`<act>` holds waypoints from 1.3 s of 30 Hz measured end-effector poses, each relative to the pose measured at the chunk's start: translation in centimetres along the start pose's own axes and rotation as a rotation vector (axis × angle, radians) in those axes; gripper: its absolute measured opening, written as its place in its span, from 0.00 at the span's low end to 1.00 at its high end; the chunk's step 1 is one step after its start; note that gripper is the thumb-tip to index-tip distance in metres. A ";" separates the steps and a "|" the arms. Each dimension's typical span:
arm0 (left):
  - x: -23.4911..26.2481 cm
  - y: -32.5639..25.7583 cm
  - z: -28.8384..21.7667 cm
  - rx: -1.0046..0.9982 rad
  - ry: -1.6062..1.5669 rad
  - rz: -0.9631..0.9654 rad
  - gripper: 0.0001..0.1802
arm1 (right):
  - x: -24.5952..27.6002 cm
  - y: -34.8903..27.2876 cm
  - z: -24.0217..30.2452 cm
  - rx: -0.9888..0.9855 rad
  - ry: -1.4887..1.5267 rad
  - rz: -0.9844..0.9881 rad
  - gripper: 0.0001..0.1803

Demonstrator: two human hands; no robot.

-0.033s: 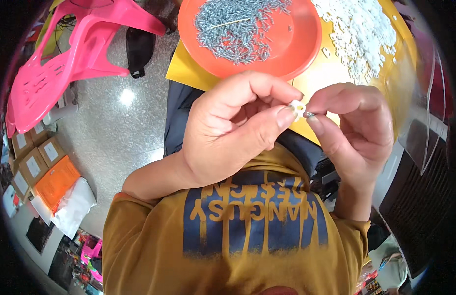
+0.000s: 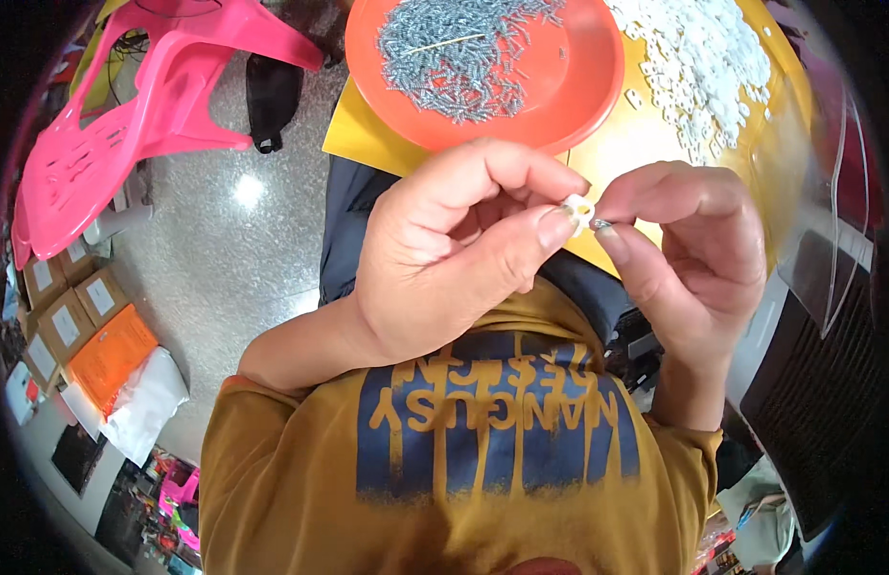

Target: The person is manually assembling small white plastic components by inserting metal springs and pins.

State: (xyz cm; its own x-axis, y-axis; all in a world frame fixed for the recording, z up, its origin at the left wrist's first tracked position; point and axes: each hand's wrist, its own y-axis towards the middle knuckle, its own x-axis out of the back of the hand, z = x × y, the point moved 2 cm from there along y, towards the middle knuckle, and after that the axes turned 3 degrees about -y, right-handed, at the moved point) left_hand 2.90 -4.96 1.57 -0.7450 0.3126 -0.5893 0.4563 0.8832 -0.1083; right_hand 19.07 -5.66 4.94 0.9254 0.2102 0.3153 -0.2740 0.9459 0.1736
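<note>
Between the thumb and index finger of my left hand (image 2: pixel 454 249) is a small white plastic piece (image 2: pixel 579 208) with an opening in it. My right hand (image 2: pixel 693 240) pinches a small silver screw (image 2: pixel 601 223) with its thumb and index finger, right beside the white piece. The screw's tip seems to meet the piece's edge; whether it is inside is too small to tell. Beyond my hands an orange-red basin (image 2: pixel 583 96) holds a heap of similar silver screws (image 2: pixel 444 72), with a thin pale stick (image 2: pixel 449 44) lying on top. To its right lies a pile of white plastic pieces (image 2: pixel 703 62).
The basin and pile rest on a yellow tabletop (image 2: pixel 607 158). At the left, a pink plastic chair (image 2: pixel 118 125) stands on the grey floor (image 2: pixel 233 230) near a black bag (image 2: pixel 272 101). Cardboard boxes (image 2: pixel 66 321), an orange package (image 2: pixel 114 356) and a white bag (image 2: pixel 147 407) sit lower left.
</note>
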 end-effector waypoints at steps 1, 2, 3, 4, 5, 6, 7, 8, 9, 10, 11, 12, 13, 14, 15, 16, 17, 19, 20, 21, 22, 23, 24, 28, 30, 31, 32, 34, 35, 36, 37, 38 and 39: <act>-0.1 -0.3 0.0 0.000 0.004 0.005 0.09 | 0.0 -0.2 0.3 0.031 -0.050 0.023 0.15; -0.2 -0.5 0.1 -0.013 0.008 0.018 0.09 | 0.0 -0.5 0.5 0.034 -0.050 0.018 0.15; -0.3 -0.8 0.1 -0.026 0.013 0.031 0.09 | 0.0 -0.8 0.7 0.030 -0.077 0.030 0.15; -0.4 -0.9 0.3 -0.023 0.015 0.036 0.09 | 0.1 -1.0 0.8 0.023 -0.103 0.041 0.15; -0.4 -0.9 0.4 -0.032 0.035 0.040 0.09 | 0.1 -1.3 0.7 0.022 -0.104 0.035 0.15; -0.5 -1.0 0.6 -0.042 0.054 0.043 0.10 | 0.2 -1.5 0.6 0.044 -0.105 0.030 0.15; -0.5 -1.1 0.6 -0.043 0.056 0.046 0.10 | 0.2 -1.7 0.7 0.069 -0.106 0.027 0.15; -0.6 -1.2 0.6 -0.043 0.064 0.045 0.09 | 0.1 -1.9 0.8 0.071 -0.106 0.025 0.15; -0.7 -1.4 0.7 -0.043 0.072 0.044 0.09 | 0.1 -1.9 0.9 0.094 -0.128 0.022 0.15; -0.8 -1.5 0.6 -0.043 0.074 0.048 0.09 | 0.0 -2.0 0.9 0.118 -0.152 0.019 0.14; -0.8 -1.5 0.6 -0.046 0.074 0.049 0.09 | 0.1 -2.1 1.0 0.119 -0.153 0.016 0.14; -0.8 -1.6 0.6 -0.049 0.074 0.051 0.09 | 0.1 -2.2 0.9 0.123 -0.161 0.017 0.15; -0.9 -1.6 0.6 -0.050 0.076 0.053 0.09 | 0.1 -2.2 1.0 0.127 -0.168 0.020 0.15; -0.9 -1.7 0.7 -0.070 0.076 0.061 0.09 | 0.1 -2.3 1.0 0.129 -0.168 0.018 0.15; -0.9 -1.7 0.7 -0.090 0.076 0.069 0.09 | 0.0 -2.4 1.1 0.123 -0.157 0.009 0.15; -0.9 -1.7 0.7 -0.091 0.077 0.070 0.09 | 0.0 -2.4 1.1 0.116 -0.146 0.001 0.15; -0.9 -1.7 0.7 -0.094 0.083 0.067 0.09 | 0.0 -2.5 1.2 0.117 -0.146 0.001 0.15; -0.9 -1.8 0.7 -0.096 0.088 0.066 0.09 | -0.1 -2.5 1.2 0.090 -0.148 0.014 0.15; -0.9 -1.8 0.7 -0.098 0.092 0.062 0.09 | -0.1 -2.6 1.2 0.090 -0.148 0.013 0.15; -0.9 -1.9 0.7 -0.100 0.095 0.058 0.09 | -0.1 -2.6 1.2 0.093 -0.155 0.008 0.15; -0.9 -1.9 0.8 -0.100 0.096 0.058 0.09 | -0.2 -2.6 1.1 0.097 -0.161 0.003 0.15; -1.0 -1.9 0.8 -0.114 0.103 0.055 0.09 | -0.2 -2.6 1.1 0.097 -0.161 0.003 0.15; -1.0 -2.0 0.8 -0.129 0.110 0.053 0.09 | -0.3 -2.6 1.2 0.101 -0.178 0.010 0.15; -1.0 -2.1 0.8 -0.106 0.120 0.035 0.09 | -0.4 -2.5 1.3 0.095 -0.201 0.002 0.15; -1.0 -2.2 0.8 -0.088 0.086 0.033 0.08 | -0.4 -2.5 1.5 0.115 -0.246 0.006 0.15; -1.0 -2.1 0.8 -0.087 0.086 0.033 0.08 | -0.5 -2.4 1.6 0.136 -0.291 0.010 0.15; -1.0 -2.1 0.7 -0.106 0.121 0.036 0.08 | -0.5 -2.4 1.7 0.135 -0.290 0.010 0.15; -0.9 -2.0 0.6 -0.122 0.156 0.039 0.07 | -0.5 -2.2 1.8 0.177 -0.313 0.025 0.14; -0.8 -2.0 0.6 -0.147 0.226 0.045 0.06 | -0.5 -2.2 1.8 0.174 -0.313 0.024 0.14; -0.8 -2.0 0.6 -0.172 0.297 0.052 0.05 | -0.6 -2.2 1.8 0.200 -0.322 0.018 0.14; -0.7 -2.0 0.5 -0.169 0.296 0.051 0.05 | -0.6 -2.2 1.8 0.225 -0.331 0.013 0.14; -0.6 -2.0 0.5 -0.158 0.372 0.090 0.06 | -0.6 -2.3 1.8 0.222 -0.328 0.014 0.14; -0.6 -2.0 0.5 -0.146 0.448 0.128 0.07 | -0.6 -2.3 1.8 0.203 -0.341 0.017 0.14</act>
State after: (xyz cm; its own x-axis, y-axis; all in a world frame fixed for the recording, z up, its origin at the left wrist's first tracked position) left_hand 2.70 -7.10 1.74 -0.8381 0.5136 -0.1841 0.5090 0.8575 0.0752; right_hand 18.72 -8.44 6.06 0.7895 0.0988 0.6058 -0.3665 0.8676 0.3361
